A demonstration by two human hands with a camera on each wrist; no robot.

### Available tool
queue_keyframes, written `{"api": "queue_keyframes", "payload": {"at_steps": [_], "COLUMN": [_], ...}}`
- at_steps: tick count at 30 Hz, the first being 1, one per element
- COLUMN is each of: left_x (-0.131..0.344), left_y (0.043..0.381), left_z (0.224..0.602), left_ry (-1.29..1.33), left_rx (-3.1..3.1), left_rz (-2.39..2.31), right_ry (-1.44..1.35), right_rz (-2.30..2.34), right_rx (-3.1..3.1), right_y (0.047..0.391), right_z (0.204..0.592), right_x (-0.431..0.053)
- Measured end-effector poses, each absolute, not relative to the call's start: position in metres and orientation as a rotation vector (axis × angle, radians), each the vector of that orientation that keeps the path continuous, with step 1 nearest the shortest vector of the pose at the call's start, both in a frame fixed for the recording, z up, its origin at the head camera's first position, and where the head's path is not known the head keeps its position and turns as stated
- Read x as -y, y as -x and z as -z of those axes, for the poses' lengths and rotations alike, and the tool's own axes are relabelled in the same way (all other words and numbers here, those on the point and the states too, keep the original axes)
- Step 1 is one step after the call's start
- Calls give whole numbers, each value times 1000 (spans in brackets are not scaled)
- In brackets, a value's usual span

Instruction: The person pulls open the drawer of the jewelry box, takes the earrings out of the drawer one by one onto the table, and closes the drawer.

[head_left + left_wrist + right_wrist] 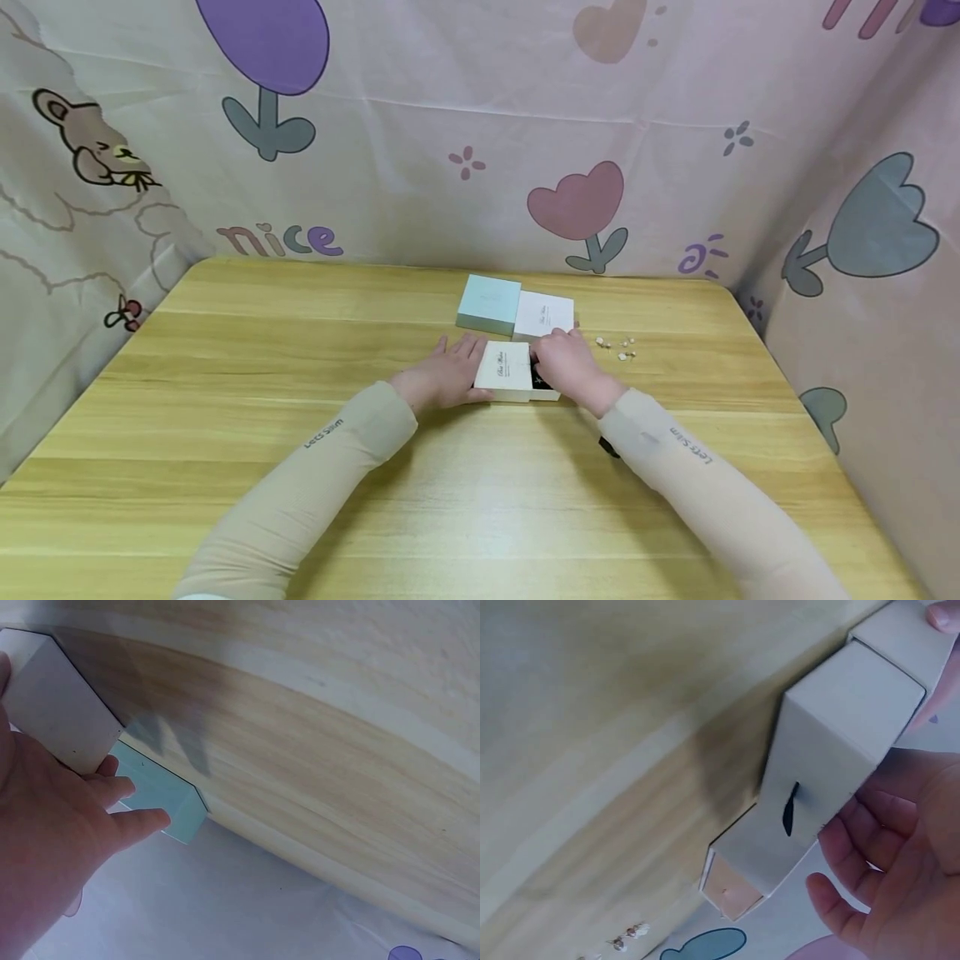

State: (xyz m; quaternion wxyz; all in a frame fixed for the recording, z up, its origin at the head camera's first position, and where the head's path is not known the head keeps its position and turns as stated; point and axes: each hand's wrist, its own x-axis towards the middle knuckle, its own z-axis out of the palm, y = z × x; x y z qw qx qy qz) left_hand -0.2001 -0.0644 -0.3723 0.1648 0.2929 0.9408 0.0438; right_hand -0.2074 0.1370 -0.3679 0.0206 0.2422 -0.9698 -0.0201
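A cream slide-out box [504,367] with dark script on its lid lies on the table, its drawer [545,395] pulled partly out to the right. Black lining [537,381] shows inside. My left hand [447,372] holds the sleeve's left end, thumb along the near side, the other fingers towards the far side. In the left wrist view several of those fingers are spread past the box. Over the drawer, my right hand [567,362] has its fingers bent at the black lining; the fingertips are hidden. A black ribbon tab [790,810] sticks out of the drawer's end.
Behind the cream box stand a mint-green box [489,302] and a white box [545,314], side by side. Several small white earring-like pieces [622,346] lie right of them. A printed cloth [420,125] hangs behind the wooden table [300,358].
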Motion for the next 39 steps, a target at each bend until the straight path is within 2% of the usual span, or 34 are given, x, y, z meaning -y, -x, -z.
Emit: {"api": "queue_keyframes", "payload": {"at_steps": [24, 30, 39], "left_x": [65, 64, 64], "left_y": [201, 201, 202], "left_z": [375, 376, 377], "left_ry": [-840, -838, -843], "left_rx": [-2688, -2685, -2689], "left_rz": [-117, -107, -93], "right_ry": [-766, -764, -480], "right_rz": [23, -171, -547], "right_rx": [3026, 3082, 3105], "right_y": [212, 211, 227], "right_z": [368, 359, 334], "right_x": [-137, -143, -188]}}
